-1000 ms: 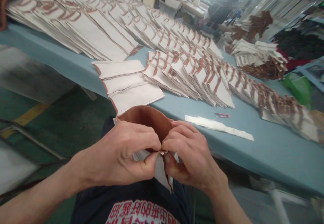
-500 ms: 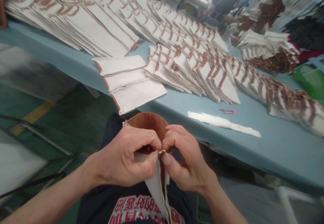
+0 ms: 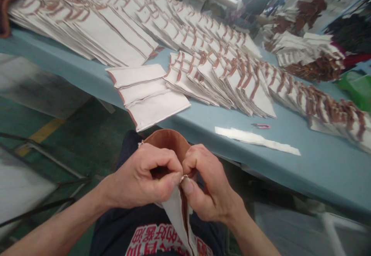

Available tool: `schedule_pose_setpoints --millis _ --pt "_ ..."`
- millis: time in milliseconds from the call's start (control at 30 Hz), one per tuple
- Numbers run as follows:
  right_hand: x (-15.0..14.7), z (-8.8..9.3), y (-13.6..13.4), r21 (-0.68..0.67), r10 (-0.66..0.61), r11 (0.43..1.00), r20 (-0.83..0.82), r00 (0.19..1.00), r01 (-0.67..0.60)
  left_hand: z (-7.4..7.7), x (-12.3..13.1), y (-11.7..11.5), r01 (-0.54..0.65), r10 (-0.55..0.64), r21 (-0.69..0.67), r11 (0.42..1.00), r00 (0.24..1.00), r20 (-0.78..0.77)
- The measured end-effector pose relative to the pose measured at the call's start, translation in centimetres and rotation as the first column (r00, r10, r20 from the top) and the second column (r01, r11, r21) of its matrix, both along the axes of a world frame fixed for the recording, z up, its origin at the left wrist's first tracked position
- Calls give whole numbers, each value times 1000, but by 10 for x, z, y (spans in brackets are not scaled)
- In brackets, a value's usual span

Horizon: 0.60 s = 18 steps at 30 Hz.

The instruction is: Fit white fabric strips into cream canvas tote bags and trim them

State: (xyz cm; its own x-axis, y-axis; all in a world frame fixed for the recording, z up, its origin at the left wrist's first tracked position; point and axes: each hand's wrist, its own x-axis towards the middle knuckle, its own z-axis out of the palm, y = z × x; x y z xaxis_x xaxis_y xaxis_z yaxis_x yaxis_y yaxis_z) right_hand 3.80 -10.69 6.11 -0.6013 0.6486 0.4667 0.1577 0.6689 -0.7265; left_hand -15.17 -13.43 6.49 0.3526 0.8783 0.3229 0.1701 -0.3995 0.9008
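Note:
Over my lap I hold a sewn fabric piece, white outside with a brown inner face that opens in a curve toward the table. My left hand pinches its edge at a seam, thumb against curled forefinger. Close beside it my right hand pinches the same edge, the thumb tips nearly touching. A small frayed bit of the seam shows between them. A brown strip runs down the piece below my fingers. The part inside my fists is hidden.
Along the blue table lie rows of white pieces with brown edging. One flat panel overhangs the near edge. A white strip and pink-handled thread snips lie at right. A green container stands further right.
Both hands have shifted very slightly, and my right fingers have curled in closer. The pinch on the fabric piece's edge stays the same.

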Motion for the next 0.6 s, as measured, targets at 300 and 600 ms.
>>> schedule_pose_setpoints --millis 300,600 --pt "-1 -4 -3 -418 42 905 -89 995 -75 2 -7 0 40 -36 80 996 998 -49" --pt "-2 -14 2 -575 59 811 -108 992 -111 -10 -5 8 158 -138 -253 955 986 94"
